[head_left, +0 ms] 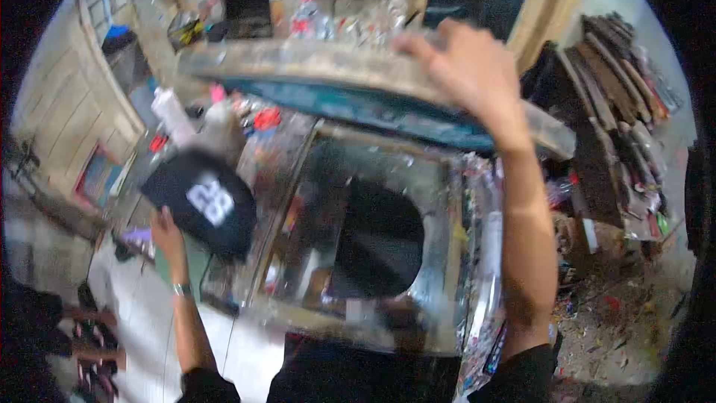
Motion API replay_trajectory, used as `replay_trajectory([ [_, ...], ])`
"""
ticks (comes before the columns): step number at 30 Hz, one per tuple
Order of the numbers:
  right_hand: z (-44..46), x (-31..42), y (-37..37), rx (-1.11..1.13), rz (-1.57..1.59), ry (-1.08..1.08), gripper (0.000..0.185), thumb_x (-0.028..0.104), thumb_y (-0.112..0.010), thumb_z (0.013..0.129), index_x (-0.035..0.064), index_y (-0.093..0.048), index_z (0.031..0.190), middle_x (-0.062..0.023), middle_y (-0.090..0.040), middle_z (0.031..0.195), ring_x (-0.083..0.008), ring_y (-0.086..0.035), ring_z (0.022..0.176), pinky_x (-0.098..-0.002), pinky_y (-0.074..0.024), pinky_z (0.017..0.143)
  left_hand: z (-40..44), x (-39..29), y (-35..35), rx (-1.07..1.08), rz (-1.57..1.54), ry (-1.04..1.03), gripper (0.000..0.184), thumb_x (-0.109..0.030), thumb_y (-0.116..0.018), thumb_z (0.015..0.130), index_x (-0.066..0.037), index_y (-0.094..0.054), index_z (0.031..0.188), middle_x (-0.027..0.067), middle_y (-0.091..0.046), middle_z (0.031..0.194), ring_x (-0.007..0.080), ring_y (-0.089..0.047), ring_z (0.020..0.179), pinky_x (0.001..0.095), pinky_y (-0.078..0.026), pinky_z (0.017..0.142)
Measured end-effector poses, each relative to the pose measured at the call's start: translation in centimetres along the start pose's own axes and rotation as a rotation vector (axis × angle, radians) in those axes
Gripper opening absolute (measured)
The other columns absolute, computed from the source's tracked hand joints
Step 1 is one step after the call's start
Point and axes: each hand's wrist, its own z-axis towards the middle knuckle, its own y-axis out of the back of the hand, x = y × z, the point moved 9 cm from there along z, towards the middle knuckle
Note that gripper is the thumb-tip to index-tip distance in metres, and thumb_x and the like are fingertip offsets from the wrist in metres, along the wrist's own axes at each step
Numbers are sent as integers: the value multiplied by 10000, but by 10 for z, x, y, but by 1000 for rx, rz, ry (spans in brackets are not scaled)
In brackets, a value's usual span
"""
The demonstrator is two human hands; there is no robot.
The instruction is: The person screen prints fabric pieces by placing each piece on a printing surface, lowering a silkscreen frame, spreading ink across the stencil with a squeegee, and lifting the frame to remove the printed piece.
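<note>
While a white bottle and red scraps sit beyond the far-left corner of the glass-topped surface, and boards are stacked off to its right, a tilted wooden frame spans its far edge, hiding part of what lies behind. The right grip is clamped on that frame. A plain black rounded piece lies on the surface; left of it, the left grip pinches the edge of a black piece with white print.

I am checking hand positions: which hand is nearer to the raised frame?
Right. The right hand is on the raised frame. The left hand is apart from it, at lower left, holding the printed piece.
</note>
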Motion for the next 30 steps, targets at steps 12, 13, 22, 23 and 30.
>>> replay_trajectory([
  [12,36,-16,-9,73,20,36,822,734,-454,827,8,-661,1152,-283,-646,1124,-426,-602,1101,-451,-443,969,-324,-209,-150,1223,171,-977,709,-586,-519,896,-177,-414,1465,184,-269,1563,361,-163,1475,567,-119,1174],
  [13,35,-13,-9,104,37,31,833,739,-457,824,1,-658,1154,-293,-637,1140,-430,-596,1111,-452,-440,976,-326,-206,-152,1240,178,-973,669,-562,-503,916,-173,-426,1455,180,-290,1553,365,-185,1468,563,-129,1174],
  [22,18,-3,1,19,65,-37,750,671,-502,839,-9,-679,1102,-289,-671,1006,-430,-649,987,-480,-503,883,-325,-202,-146,1196,143,-974,557,-484,-407,993,-154,-436,1441,174,-327,1534,364,-247,1446,543,-125,1182],
  [23,7,2,3,5,54,-31,738,664,-503,844,-11,-682,1081,-293,-674,973,-435,-654,962,-486,-508,869,-325,-202,-145,1197,129,-958,558,-488,-397,997,-153,-435,1442,173,-326,1535,366,-245,1446,547,-125,1182],
  [30,-129,41,-9,-282,25,193,438,516,-644,846,79,-606,855,-124,-605,717,-308,-614,736,-501,-414,919,-221,-239,-94,706,-696,-61,626,-324,-564,982,-31,-288,1461,227,-490,1321,318,-539,1240,409,-474,1001],
])
